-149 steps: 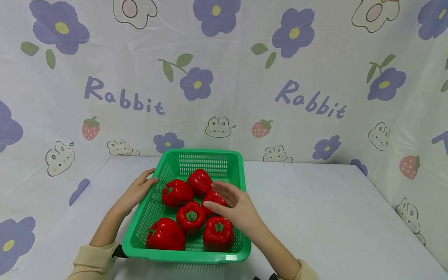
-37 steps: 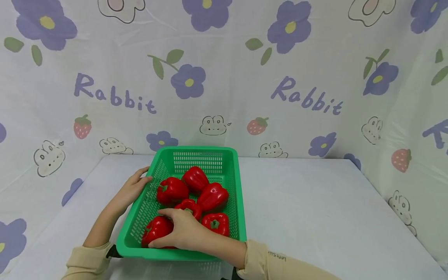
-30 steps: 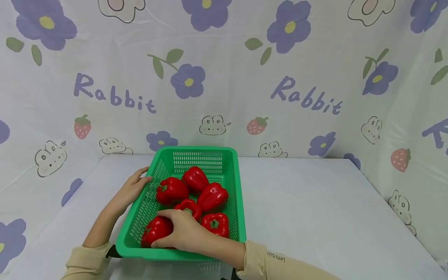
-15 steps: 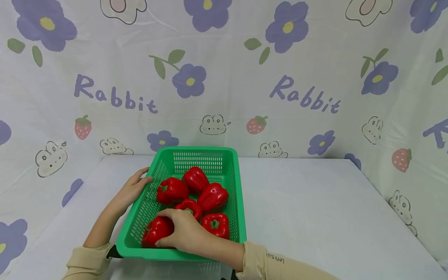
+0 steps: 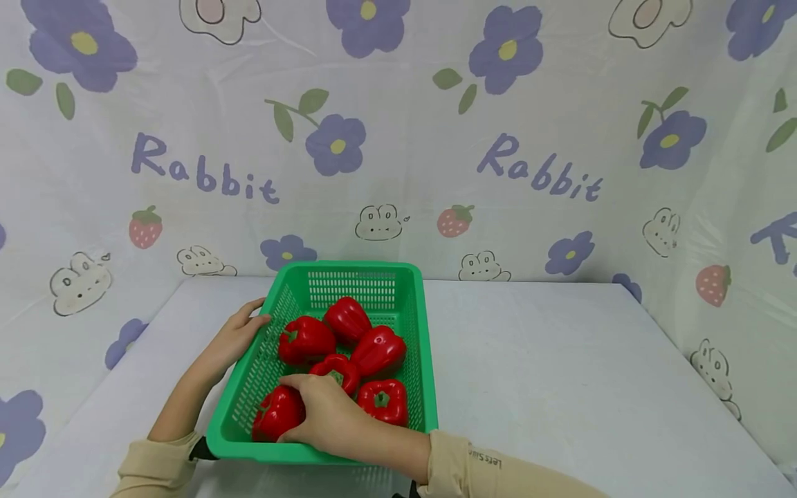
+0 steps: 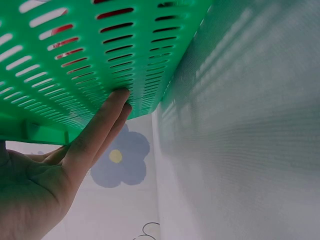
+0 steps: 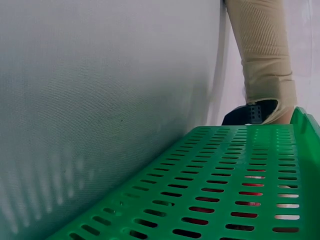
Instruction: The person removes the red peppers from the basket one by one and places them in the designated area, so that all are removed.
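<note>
A green slotted plastic basket (image 5: 425,346) stands on the table and holds several red bell peppers. My left hand (image 5: 239,330) holds its left rim, the thumb on top; in the left wrist view two straight fingers (image 6: 107,120) lie against the outer wall. My right hand (image 5: 326,418) reaches over the front rim. Its thumb and fingers are curled round the front-left bell pepper (image 5: 274,413), which lies on its side, stem to the left. The hand covers that pepper's right side. The right wrist view shows the basket's slotted wall (image 7: 225,175) and hides the right hand.
Near the right hand are a center bell pepper (image 5: 339,366) and a stem-up front-right one (image 5: 389,400). Further back lie a left pepper (image 5: 306,339), a back pepper (image 5: 349,319) and a right pepper (image 5: 378,351). A patterned curtain (image 5: 405,138) hangs behind the white table (image 5: 548,373).
Since five seconds ago my right hand has moved from the basket's right-middle pepper to the front-left one. Over the last second its thumb has shifted slightly right. The left hand keeps its hold.
</note>
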The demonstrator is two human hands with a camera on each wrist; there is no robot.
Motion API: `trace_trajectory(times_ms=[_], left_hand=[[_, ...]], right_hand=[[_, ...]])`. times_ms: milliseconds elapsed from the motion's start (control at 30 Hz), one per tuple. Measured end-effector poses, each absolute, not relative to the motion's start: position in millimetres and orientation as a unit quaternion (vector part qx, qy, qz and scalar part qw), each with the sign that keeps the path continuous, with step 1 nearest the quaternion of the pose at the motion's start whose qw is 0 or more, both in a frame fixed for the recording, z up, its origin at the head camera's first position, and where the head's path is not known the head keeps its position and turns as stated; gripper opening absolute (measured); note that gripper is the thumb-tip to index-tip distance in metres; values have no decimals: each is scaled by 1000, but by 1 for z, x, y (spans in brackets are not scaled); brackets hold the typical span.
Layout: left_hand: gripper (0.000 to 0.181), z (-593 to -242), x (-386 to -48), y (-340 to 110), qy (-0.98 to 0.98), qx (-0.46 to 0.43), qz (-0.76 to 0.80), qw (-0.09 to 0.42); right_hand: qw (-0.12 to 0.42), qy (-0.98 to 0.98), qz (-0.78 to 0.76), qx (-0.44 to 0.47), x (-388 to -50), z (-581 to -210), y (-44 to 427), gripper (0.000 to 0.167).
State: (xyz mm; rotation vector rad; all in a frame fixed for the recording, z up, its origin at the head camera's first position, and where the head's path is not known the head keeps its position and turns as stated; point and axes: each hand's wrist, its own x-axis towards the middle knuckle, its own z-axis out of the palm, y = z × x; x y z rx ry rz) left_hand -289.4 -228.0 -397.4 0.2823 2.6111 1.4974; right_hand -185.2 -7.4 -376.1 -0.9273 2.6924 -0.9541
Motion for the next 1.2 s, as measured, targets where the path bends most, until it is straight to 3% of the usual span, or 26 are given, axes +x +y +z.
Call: trace_trajectory(times_ms=[600,1200], left_hand=[[62,-398,-290,-228,864,92,492,56],[59,-395,-288,-228,864,90,493,56]], right_hand=[[67,895,-326,-297,-185,-375,-8,65],[77,817,-521,-235,-186,-363,13,64]])
